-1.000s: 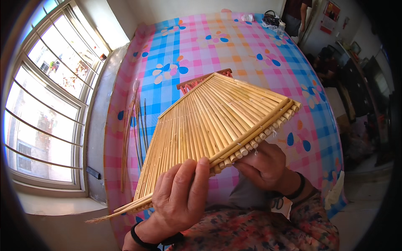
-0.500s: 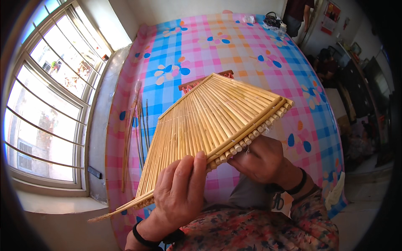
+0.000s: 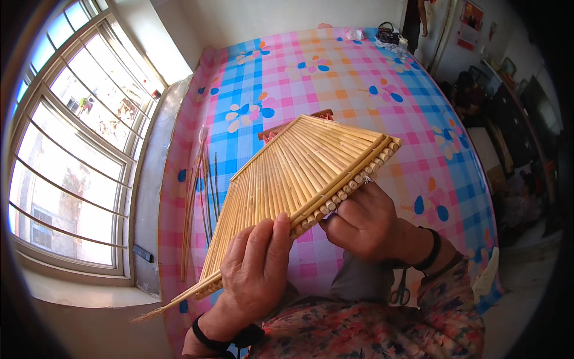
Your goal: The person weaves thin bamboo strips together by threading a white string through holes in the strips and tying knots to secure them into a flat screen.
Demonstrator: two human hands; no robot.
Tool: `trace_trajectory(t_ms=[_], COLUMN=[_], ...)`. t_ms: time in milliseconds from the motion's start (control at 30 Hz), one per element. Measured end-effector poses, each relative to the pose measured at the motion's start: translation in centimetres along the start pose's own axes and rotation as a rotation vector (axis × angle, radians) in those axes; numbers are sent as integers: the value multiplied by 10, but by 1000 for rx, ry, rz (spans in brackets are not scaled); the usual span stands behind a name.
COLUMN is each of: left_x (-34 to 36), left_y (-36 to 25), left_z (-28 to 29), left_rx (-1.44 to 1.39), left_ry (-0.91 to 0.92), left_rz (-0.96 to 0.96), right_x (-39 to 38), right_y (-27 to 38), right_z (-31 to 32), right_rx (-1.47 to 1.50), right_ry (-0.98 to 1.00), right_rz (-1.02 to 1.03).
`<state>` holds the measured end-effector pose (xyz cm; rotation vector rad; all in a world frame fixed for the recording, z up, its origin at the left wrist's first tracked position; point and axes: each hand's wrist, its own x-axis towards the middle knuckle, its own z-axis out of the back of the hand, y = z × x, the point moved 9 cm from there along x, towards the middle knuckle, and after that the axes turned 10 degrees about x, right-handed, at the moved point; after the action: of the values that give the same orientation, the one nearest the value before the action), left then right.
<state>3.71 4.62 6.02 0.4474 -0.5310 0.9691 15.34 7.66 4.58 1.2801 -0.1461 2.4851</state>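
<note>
A flat mat of yellow plant stalks, laid side by side in layers, is held tilted up in front of me. My left hand is closed on its near edge, fingers on top and the thumb side hidden underneath. Along the right edge the cut round ends of the lower stalks show, with a bit of white thread among them. My right hand is curled in a closed grip against the underside of that edge; what its fingers pinch is hidden. At the mat's left corner a stalk with a frayed tip sticks out.
Loose thin stalks lie on the checked flowered sheet to the left. Behind the mat is a brown wooden piece with pink material. Scissors are by my leg. A black remote sits beside the barred window; a person stands far right.
The mat and both hands sit slightly lower and flatter in view. My right hand has turned a little beneath the edge, and the scissors show more fully.
</note>
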Motion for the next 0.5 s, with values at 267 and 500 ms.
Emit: trace_trajectory(t_ms=[267, 500], left_x=[8, 7], left_y=[-3, -2], left_z=[-5, -4], left_rx=[13, 34], left_ry=[25, -2], left_rz=[-1, -16], right_x=[-11, -13], right_y=[-10, -12], right_z=[4, -4], right_rx=[100, 121], right_ry=[99, 29], right_rz=[71, -125])
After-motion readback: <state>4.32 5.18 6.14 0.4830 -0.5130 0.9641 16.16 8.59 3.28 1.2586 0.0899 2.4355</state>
